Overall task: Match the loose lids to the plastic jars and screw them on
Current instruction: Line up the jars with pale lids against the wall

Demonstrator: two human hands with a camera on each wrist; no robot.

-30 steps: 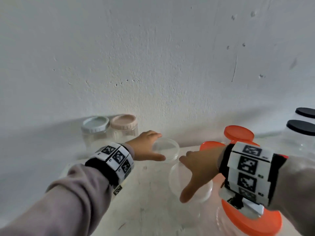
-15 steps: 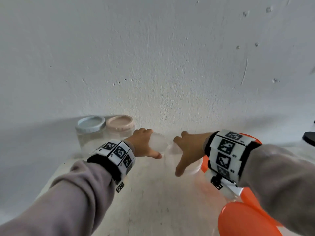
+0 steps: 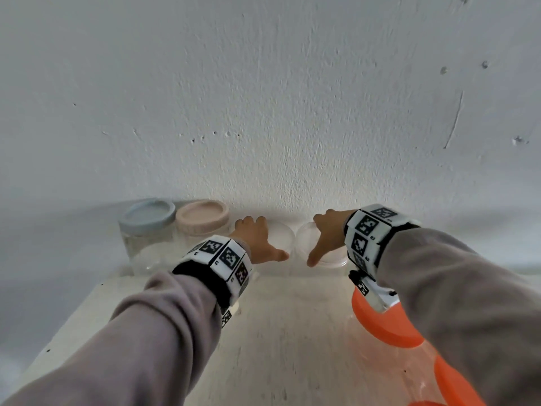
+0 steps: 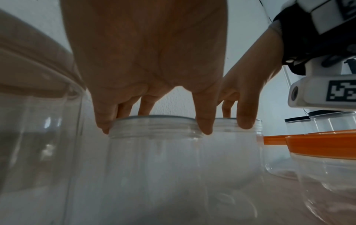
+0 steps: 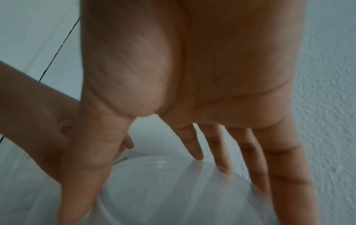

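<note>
Against the wall, left hand [image 3: 254, 240] and right hand [image 3: 327, 236] each grip an open clear plastic jar [image 4: 154, 153] by its threaded neck; light, slippery, squeezable.

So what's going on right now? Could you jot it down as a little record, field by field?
left hand: left hand grips the rim of an open clear jar
right hand: right hand grips the rim of the second open clear jar
placing: the two jars stand side by side near the wall
capped already: blue-lidded jar, pink-lidded jar
also present: orange lids, black-lidded jars
surface: pale table
</note>
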